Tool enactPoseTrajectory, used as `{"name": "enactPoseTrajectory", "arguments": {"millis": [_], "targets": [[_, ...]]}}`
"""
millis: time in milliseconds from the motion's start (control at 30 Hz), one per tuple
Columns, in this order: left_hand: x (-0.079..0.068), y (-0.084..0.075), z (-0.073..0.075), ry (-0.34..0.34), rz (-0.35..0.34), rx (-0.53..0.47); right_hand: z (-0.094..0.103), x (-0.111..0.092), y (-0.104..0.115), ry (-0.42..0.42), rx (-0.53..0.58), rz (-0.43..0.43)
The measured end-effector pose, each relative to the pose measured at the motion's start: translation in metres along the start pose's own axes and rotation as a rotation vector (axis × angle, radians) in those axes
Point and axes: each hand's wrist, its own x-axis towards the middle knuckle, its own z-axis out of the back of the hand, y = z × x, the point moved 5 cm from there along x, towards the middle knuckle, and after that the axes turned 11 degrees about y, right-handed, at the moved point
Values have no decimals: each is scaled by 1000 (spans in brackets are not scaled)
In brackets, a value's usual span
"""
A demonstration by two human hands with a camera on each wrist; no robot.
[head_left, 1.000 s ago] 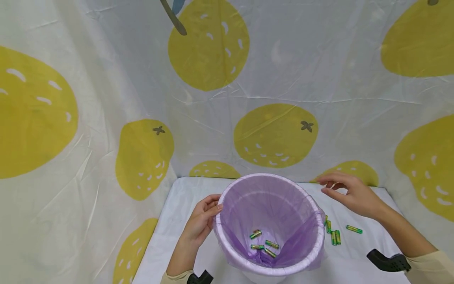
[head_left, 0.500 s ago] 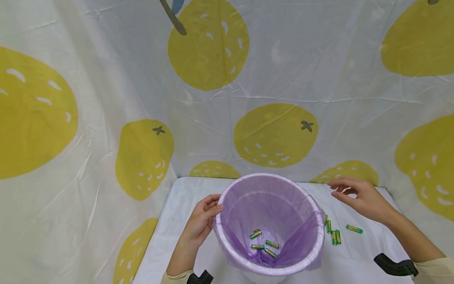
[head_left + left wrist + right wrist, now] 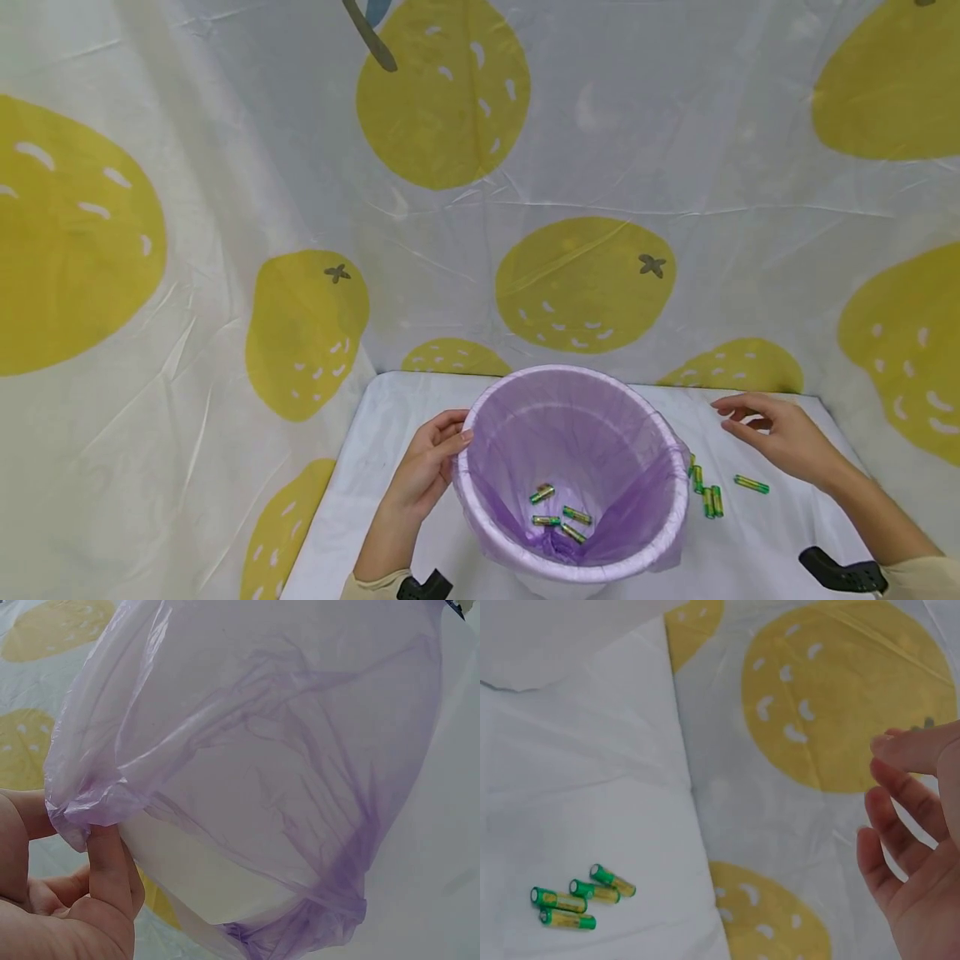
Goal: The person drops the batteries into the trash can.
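A round bin lined with a thin purple bag point(image 3: 570, 442) stands tilted toward me, and several green-and-gold batteries point(image 3: 577, 515) lie at its bottom. My left hand point(image 3: 426, 467) grips the bin's rim on the left side, thumb over the edge; in the left wrist view its fingers point(image 3: 111, 874) press under the folded bag. Right of the bin my right hand point(image 3: 787, 437) hangs above the table with loosely bent fingers and nothing in them. Below it lie several more batteries point(image 3: 717, 501), one lone battery point(image 3: 752, 484) apart from the group.
A white cloth covers the table point(image 3: 787, 550). Behind and at the sides hangs a pale curtain point(image 3: 427, 267) printed with yellow fruit. Black camera mounts point(image 3: 840, 573) sit on both wrists.
My right hand has moved right and slightly down, away from the bin and over the loose batteries. The left hand and the bin have stayed in place.
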Motion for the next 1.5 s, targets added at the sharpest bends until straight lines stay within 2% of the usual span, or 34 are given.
{"name": "enactPoseTrajectory", "arguments": {"millis": [200,533,767,1033,1233,1500], "targets": [[-1,-1,0,-6,4,-4,-16,-13,-30,46,6,-103],[0,-2,2,-14,-4,6,-35,-27,-60,127,44,-208],[-1,-2,3,-12,-8,5,-44,-34,-78,156,57,-269],[0,1,3,-14,-6,-5,-46,-44,-96,198,115,-382],[2,3,1,-3,-7,7,-46,-52,-112,204,116,-434],[1,2,0,-3,-10,8,-61,-59,-138,175,116,-514]]}}
